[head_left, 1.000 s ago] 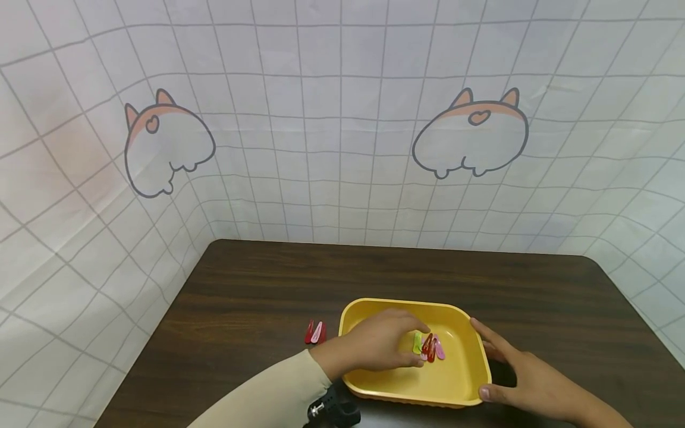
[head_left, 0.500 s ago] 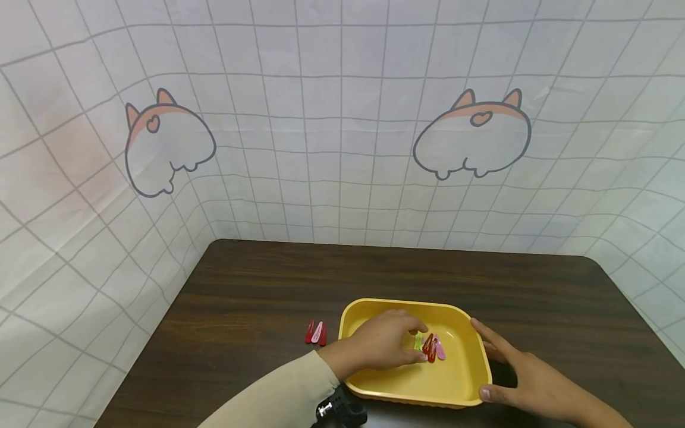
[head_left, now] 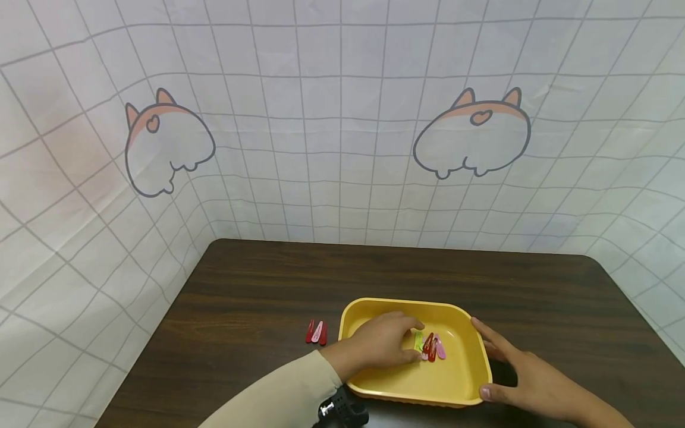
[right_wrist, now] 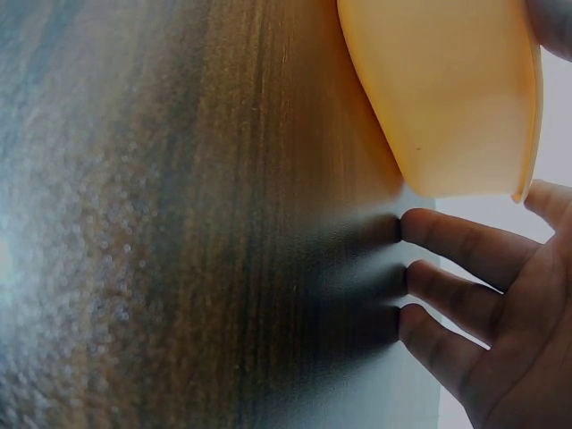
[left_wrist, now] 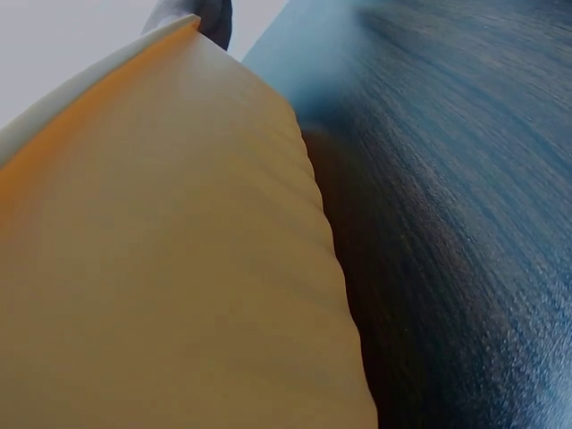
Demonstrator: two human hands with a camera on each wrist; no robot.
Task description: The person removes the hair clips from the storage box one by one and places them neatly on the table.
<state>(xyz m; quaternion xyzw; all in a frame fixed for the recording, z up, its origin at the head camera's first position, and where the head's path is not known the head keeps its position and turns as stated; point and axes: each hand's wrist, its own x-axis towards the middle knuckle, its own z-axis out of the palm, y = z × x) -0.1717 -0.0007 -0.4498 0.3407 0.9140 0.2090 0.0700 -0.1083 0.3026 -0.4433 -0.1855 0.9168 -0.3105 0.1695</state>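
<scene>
In the head view, a yellow plastic basin (head_left: 465,333) sits on the table. Inside it lies a small cluster of snap hair clips: a green clip (head_left: 418,340), red clips (head_left: 430,348) and a pink clip (head_left: 440,347). My left hand (head_left: 382,342) reaches in over the left side, thumb and index finger apart beside the clips; its other fingers are hidden. My right hand (head_left: 527,377) rests against the basin's right end, thumb and index finger at the rim. In the right wrist view its other fingers (right_wrist: 456,299) are extended, their tips at the tabletop.
Left of the basin lie a pink hair clip (head_left: 317,331) between two red ones on the dark wooden table (head_left: 257,285). A white grid-patterned curtain (head_left: 342,148) stands around the table's back and sides. The basin's side wall (left_wrist: 206,250) fills much of the left wrist view.
My left hand has drawn slightly left at the clips, and its forearm has shifted a little right. The green clip has shifted slightly. My right hand stays at the basin's end.
</scene>
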